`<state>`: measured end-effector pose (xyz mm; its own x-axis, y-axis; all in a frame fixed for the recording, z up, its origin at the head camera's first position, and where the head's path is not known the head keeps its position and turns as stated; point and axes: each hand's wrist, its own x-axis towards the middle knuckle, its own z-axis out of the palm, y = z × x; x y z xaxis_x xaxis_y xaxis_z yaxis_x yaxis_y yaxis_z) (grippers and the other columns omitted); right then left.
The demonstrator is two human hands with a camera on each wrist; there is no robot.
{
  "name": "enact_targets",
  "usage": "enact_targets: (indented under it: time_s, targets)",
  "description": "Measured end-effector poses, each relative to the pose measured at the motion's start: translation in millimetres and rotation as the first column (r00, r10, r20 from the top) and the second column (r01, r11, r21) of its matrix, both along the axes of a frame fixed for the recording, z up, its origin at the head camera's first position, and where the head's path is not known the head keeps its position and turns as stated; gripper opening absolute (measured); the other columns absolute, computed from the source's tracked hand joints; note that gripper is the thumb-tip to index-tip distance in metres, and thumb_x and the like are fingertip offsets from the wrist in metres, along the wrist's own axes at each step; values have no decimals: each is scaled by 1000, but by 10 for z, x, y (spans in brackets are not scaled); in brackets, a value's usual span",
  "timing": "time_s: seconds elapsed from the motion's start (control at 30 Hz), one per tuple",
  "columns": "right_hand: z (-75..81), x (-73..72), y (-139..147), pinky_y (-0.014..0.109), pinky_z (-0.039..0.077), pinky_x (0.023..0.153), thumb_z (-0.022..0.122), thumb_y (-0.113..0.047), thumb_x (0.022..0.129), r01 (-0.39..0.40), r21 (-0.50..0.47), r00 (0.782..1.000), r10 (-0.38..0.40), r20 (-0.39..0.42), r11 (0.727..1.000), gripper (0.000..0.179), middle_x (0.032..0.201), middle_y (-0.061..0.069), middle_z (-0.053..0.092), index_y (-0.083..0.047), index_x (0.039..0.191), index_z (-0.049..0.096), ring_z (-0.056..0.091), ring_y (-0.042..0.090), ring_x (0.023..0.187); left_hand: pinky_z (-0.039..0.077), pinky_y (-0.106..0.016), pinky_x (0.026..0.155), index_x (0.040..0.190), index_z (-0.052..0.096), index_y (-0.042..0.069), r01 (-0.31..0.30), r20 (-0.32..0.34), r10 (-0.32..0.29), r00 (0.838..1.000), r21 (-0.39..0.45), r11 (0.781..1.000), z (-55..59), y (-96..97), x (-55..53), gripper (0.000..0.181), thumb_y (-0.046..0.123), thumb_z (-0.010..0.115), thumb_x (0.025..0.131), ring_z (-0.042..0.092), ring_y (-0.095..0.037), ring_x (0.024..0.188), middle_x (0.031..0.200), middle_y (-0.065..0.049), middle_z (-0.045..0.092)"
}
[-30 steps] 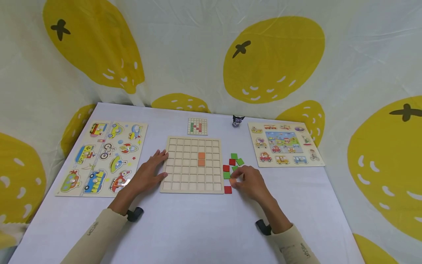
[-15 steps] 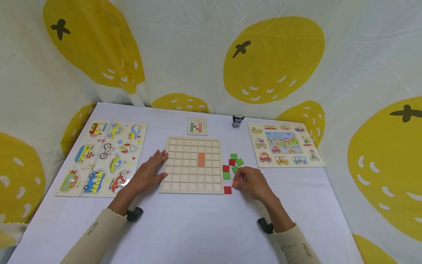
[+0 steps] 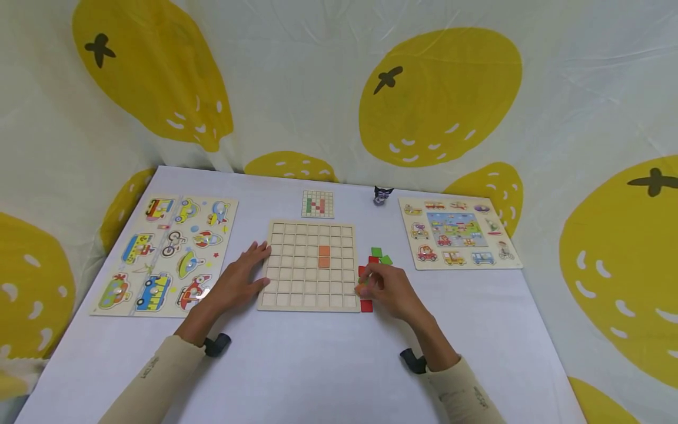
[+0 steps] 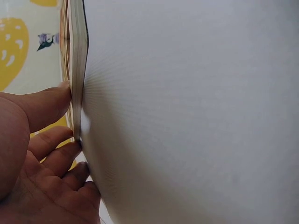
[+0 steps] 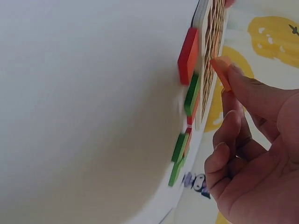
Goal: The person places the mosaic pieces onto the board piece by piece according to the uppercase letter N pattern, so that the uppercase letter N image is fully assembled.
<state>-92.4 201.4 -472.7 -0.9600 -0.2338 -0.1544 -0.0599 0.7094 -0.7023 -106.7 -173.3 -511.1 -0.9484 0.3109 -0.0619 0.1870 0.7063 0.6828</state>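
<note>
My right hand (image 3: pixel 392 288) pinches an orange square tile (image 5: pixel 222 71) between thumb and fingertips, just off the right edge of the wooden grid board (image 3: pixel 296 288). In the right wrist view the tile is lifted and tilted. Fingers spread, my left hand (image 3: pixel 238 280) rests against the board's left edge; in the left wrist view its thumb (image 4: pixel 51 105) touches the rim. Two orange tiles (image 3: pixel 324 256) sit in stacked cells of the grid. Red tiles (image 3: pixel 366 306) and green tiles (image 3: pixel 376 252) lie right of the board, some hidden under the right hand.
Behind the board lies a small pattern card (image 3: pixel 318 204). A dark figurine (image 3: pixel 381 195) stands at the back. Picture puzzles lie on both sides: a vehicle puzzle (image 3: pixel 164 253) at left and a smaller puzzle (image 3: pixel 461 232) at right. A lemon-print curtain (image 3: pixel 296 76) hangs behind the table.
My right hand has lifted the orange tile from among the loose tiles and moved left with it toward the board's right edge. The left hand has stayed in place.
</note>
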Motion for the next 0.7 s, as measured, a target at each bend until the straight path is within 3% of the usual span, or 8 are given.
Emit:
enact_targets:
  time_s: [0.3,0.7]
  targets:
    - [-16,-52,-271,25,42,56,84,-15,92,20,-39,999,-22,-33,999,15,75,-3,65,-20,98,72,54,17,68,19,-65,132,163,40,4,1,0,-1,1000,-4,1000,7,-2,7,74,9,74,97,18,-41,165,175,-16,29]
    - [-50,-170,-591,28,51,65,86,-14,88,66,-34,993,-69,-95,997,12,79,-5,71,-18,92,75,62,12,73,18,-63,133,163,40,4,7,-4,-7,1000,3,1000,13,0,13,74,9,74,98,18,-41,165,175,-17,29]
